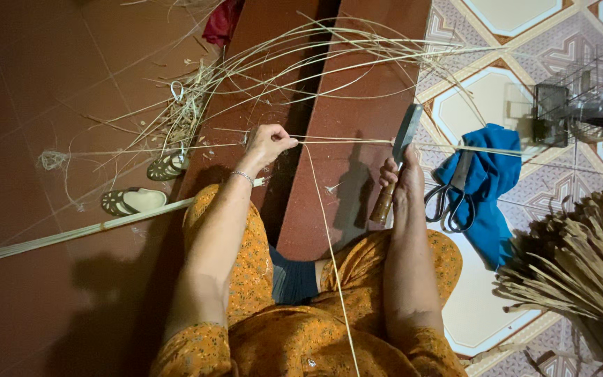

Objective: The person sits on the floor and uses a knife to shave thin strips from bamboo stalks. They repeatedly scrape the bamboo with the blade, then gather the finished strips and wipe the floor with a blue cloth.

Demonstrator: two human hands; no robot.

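- Between both hands: thin cane strip [343, 141] stretched taut, left hand [265, 145] pinching its end.
- Right hand [400, 180] fist-closed on cleaver knife [398, 160], blade at strip.
- Right of it: scissors [449, 199] on blue cloth [488, 183].

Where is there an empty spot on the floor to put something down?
Bare red floor left of the sandals; bare step between left hand and right hand. Crowded around the cane strips, scissors, blue cloth.

Black scissors [449, 202] lie on blue cloth [486, 185]; sandals [134, 201] rest on the red floor [29, 84].
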